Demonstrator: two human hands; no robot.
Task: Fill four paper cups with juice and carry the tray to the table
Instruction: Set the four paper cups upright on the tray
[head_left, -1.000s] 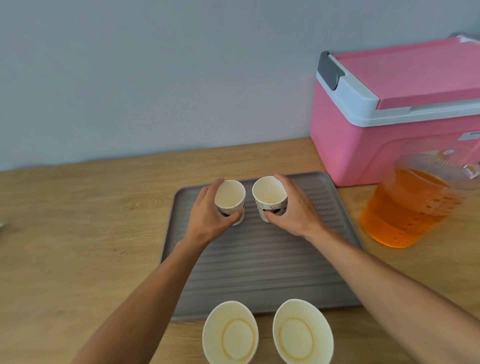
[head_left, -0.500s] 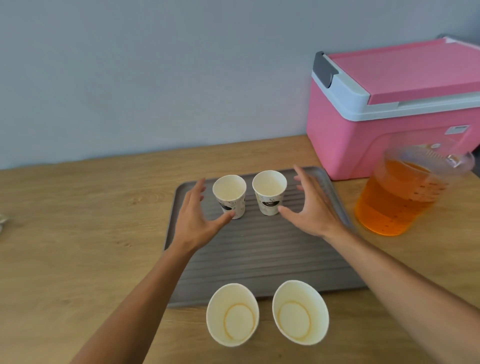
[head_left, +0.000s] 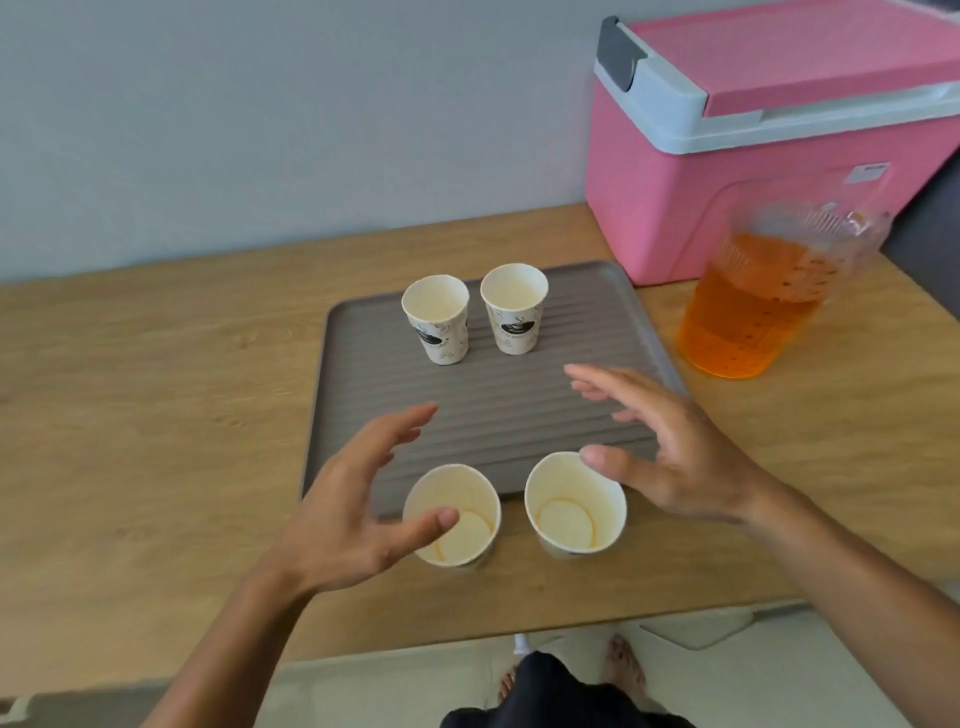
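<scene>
Here, four paper cups show in all. Two stand upright side by side on the far part of the one grey ribbed tray (head_left: 519, 415), above centre: the far left cup (head_left: 439, 325) and the far right cup (head_left: 514, 309). Two more, the near left cup (head_left: 452, 514) and the near right cup (head_left: 574, 504), stand on the wooden table (head_left: 156, 415) at the tray's near edge, below centre, each with an orange ring inside. Both hands hold nothing, fingers spread. The left hand (head_left: 343, 514) hovers by the near left cup, the right hand (head_left: 675, 452) by the near right one. One jug of orange juice (head_left: 753, 317) stands right of the tray, in front of one pink cooler (head_left: 753, 156), upper right.
</scene>
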